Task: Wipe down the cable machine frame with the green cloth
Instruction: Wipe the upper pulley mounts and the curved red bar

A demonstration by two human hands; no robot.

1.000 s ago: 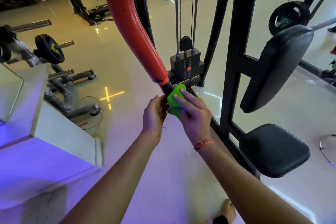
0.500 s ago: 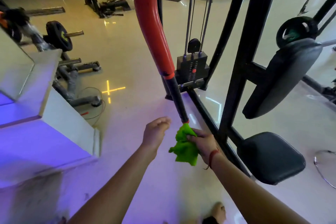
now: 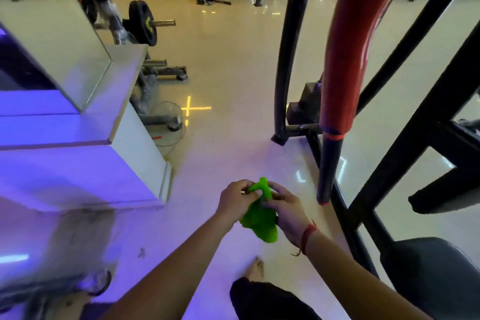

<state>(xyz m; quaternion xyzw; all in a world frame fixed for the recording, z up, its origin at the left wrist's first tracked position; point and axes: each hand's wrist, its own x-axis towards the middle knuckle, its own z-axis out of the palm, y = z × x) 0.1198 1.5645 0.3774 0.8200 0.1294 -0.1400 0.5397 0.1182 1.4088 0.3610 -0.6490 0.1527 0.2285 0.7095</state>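
The green cloth [image 3: 259, 218] is pinched by both the left hand [image 3: 237, 200] and right hand [image 3: 285, 212], held away from the cable machine frame [image 3: 330, 163]. The frame's top is cut off.

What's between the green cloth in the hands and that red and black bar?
Only bare, glossy floor, seen in the head view. Both the left hand and right hand hold the green cloth well clear of the bar, not touching it.
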